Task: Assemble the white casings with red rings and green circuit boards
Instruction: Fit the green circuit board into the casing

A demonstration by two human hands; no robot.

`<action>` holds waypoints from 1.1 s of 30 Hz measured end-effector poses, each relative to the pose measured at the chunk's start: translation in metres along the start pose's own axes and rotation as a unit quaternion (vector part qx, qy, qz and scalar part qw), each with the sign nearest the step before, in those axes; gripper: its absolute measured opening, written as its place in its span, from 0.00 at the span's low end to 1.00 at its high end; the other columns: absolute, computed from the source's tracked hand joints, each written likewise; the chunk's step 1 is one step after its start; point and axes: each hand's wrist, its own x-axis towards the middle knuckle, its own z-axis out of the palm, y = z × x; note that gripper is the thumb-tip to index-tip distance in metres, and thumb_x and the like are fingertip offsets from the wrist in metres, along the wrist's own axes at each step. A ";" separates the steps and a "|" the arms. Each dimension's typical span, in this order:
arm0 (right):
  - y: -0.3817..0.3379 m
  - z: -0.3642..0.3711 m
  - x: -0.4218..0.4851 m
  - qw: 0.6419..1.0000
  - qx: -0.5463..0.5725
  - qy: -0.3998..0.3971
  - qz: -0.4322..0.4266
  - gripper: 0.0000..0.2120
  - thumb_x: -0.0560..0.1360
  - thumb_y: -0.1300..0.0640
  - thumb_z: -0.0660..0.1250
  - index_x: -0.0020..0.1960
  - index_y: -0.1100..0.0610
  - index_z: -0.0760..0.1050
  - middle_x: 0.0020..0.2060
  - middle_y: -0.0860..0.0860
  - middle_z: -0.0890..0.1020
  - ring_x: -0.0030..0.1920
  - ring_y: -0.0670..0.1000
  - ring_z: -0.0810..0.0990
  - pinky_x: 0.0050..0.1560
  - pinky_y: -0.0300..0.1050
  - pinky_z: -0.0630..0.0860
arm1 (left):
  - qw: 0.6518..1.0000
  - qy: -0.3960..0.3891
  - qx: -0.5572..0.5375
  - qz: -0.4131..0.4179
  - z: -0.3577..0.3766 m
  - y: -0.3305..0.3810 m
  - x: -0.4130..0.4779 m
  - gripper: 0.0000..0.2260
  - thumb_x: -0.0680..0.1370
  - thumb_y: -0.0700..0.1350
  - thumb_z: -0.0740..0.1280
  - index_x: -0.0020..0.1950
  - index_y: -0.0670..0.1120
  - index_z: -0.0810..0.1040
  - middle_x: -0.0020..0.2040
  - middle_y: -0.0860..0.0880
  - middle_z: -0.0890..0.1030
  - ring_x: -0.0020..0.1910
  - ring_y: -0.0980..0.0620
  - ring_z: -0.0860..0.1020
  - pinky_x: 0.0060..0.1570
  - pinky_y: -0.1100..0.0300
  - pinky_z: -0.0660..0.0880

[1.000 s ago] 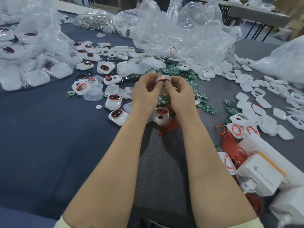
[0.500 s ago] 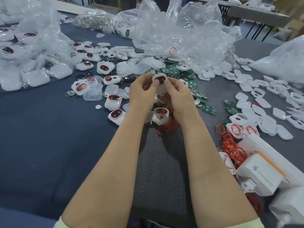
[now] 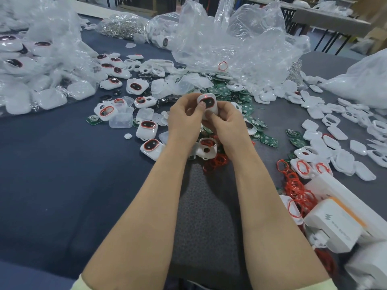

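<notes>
Parking finished units [image 3: 149,130] left of centre, probably to separate them from loose parts. Gripping with left hand [image 3: 184,120], thumb on the red-ringed window of the white casing [image 3: 207,104] at frame centre, and right hand [image 3: 228,122] curled beneath, seemingly pressing parts home. Heaping green circuit boards [image 3: 270,141] and red rings [image 3: 297,187] right of centre, within reach. Lower right: white box [image 3: 333,225], lightning mark, lettering unreadable.
</notes>
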 end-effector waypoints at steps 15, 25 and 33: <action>-0.043 0.139 0.020 0.999 -0.027 -0.018 -0.021 0.10 0.77 0.56 0.68 0.54 0.61 0.74 0.45 0.57 0.81 0.43 0.52 0.80 0.43 0.45 0.77 | 0.974 0.212 -0.070 -0.051 -0.085 0.052 0.044 0.16 0.79 0.37 0.63 0.67 0.38 0.72 0.63 0.41 0.78 0.63 0.47 0.76 0.66 0.51 0.71; -0.074 0.320 0.052 0.973 -0.054 -0.218 0.046 0.25 0.75 0.68 0.62 0.71 0.60 0.64 0.63 0.62 0.75 0.60 0.58 0.77 0.63 0.55 0.73 | 0.922 0.378 -0.053 -0.063 -0.229 0.064 0.091 0.09 0.78 0.37 0.59 0.58 0.41 0.73 0.61 0.40 0.78 0.54 0.45 0.78 0.58 0.52 0.76; -0.035 0.227 0.069 0.988 -0.144 -0.050 -0.006 0.10 0.74 0.66 0.60 0.49 0.55 0.75 0.47 0.57 0.82 0.46 0.55 0.80 0.55 0.55 0.77 | 0.938 0.337 -0.055 -0.065 -0.192 0.037 0.089 0.06 0.78 0.37 0.60 0.52 0.46 0.73 0.57 0.42 0.79 0.49 0.51 0.75 0.56 0.55 0.74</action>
